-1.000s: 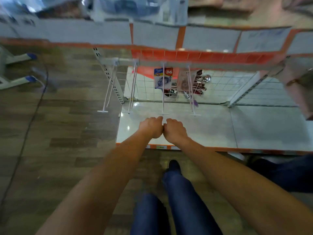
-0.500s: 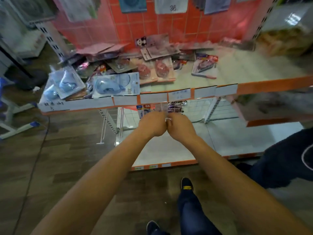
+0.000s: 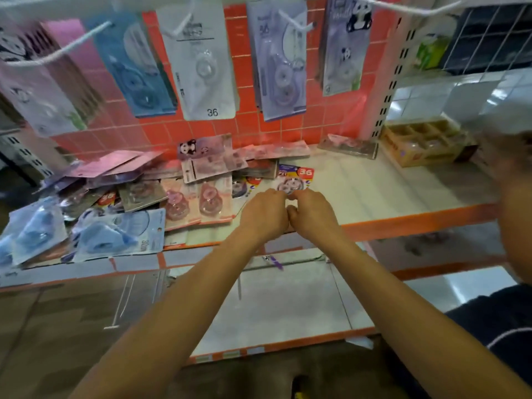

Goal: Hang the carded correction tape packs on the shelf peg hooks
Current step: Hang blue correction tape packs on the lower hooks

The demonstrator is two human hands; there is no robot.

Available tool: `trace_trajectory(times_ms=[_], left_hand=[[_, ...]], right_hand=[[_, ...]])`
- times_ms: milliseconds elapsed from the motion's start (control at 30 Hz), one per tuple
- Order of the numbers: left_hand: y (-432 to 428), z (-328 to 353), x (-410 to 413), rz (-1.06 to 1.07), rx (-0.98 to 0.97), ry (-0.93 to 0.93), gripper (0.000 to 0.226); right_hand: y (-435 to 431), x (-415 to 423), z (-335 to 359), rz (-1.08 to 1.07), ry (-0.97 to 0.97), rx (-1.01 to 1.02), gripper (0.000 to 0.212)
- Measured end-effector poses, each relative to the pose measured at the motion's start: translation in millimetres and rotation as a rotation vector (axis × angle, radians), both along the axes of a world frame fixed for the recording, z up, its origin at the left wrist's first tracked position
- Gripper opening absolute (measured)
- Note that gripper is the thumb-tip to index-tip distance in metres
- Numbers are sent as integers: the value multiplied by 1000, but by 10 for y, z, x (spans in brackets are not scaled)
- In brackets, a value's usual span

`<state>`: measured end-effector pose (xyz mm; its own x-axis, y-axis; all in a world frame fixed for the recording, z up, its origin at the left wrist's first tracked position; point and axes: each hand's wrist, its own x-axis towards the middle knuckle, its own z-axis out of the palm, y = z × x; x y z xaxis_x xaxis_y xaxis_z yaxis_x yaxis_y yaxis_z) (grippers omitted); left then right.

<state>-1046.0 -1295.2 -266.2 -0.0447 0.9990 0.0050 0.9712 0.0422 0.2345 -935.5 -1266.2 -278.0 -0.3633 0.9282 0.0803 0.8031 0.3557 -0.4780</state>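
Your left grip (image 3: 264,210) and right grip (image 3: 312,210) sit knuckle to knuckle, fingers curled. I can't tell whether they pinch anything. The correction tape pack (image 3: 295,175) marked 36 lies on the shelf (image 3: 388,185) right at their fingertips. The loose pile (image 3: 184,197) spreads beyond the left grip, and the hung packs (image 3: 205,67) are above both.

pack (image 3: 294,176) lower edge hidden, hanging packs (image 3: 207,61) blurred

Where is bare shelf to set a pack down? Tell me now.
Bare: the right half of the shelf, between the red 36 pack and the cardboard box, out to the orange front edge. Also the lower shelf below. Crowded: the left half, piled with loose packs.
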Motion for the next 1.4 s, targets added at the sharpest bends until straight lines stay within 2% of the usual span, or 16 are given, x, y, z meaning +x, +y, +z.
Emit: trace_trajectory(times_ms=[100, 233, 367, 567, 667, 800, 967, 1067, 1200, 1300, 1400], left_hand=[[199, -145, 16, 68, -7, -1, 39], [307, -266, 0, 189, -47, -17, 48], [387, -300, -18, 209, -17, -53, 48], [420, -322, -11, 251, 30, -151, 57], [403, -313, -31, 298, 60, -326, 62], [395, -284, -53, 415, 102, -681, 57], [363, -292, -89, 549, 35, -1036, 61], [337, -285, -122, 575, 18, -1175, 59], [294, -271, -162, 594, -1, -1318, 35], [215, -232, -224, 606, 31, -1400, 33], [114, -165, -308, 583, 76, -1448, 28]], right_hand=[[252, 46, -89, 23, -29, 38, 31], [485, 45, -184, 15, -26, 11, 39], [623, -8, -239, 15, 36, 5, 42], [653, -12, -310, 12, -25, 18, 52], [673, 24, -325, 0, -4, 9, 58], [639, 69, -316, -25, 67, -30, 66], [587, 86, -302, -40, 144, -102, 64], [556, 75, -279, -67, 254, -152, 58], [467, 26, -231, -80, 410, -196, 46], [392, 22, -198, -121, 564, -206, 39], [349, 28, -162, -178, 723, -236, 40]])
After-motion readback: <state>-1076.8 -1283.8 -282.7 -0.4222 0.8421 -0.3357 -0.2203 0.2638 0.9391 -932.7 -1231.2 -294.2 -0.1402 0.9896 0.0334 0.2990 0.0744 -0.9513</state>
